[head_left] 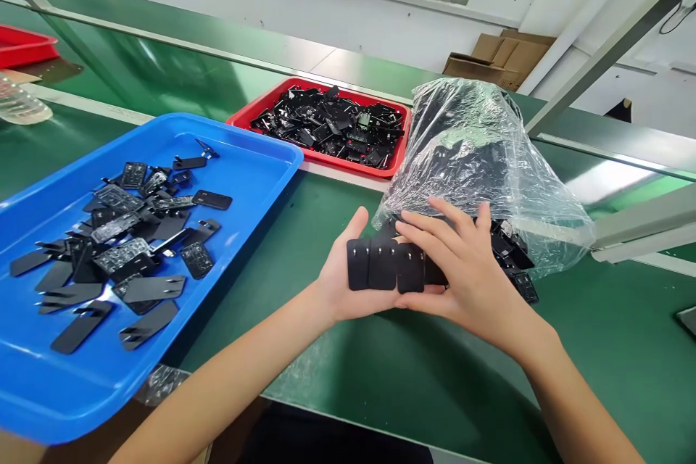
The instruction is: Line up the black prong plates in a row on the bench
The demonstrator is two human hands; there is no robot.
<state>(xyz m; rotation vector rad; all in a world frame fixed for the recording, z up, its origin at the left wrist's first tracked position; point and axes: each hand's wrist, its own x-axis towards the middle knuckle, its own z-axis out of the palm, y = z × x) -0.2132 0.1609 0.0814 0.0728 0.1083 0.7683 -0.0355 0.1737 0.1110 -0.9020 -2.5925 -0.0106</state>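
A short row of flat black plastic pieces (385, 265), each with a small shiny metal pin near its top edge, lies across my left hand (340, 283). That hand is palm up beneath the row, its thumb raised at the left end. My right hand (462, 261) grips the right end of the row, thumb below and fingers over the top, hiding part of it. Just behind the hands rests a clear plastic bag (473, 138) full of black parts. Some loose black parts (514, 261) spill from its mouth beside my right hand.
At the left stands a blue tray (272, 148) with scattered black plates. A red tray (399, 159) heaped with small black parts sits at the back. Metal frame bars (647, 221) edge the right side. A plastic bottle (22, 101) lies far left near another red tray (27, 47).
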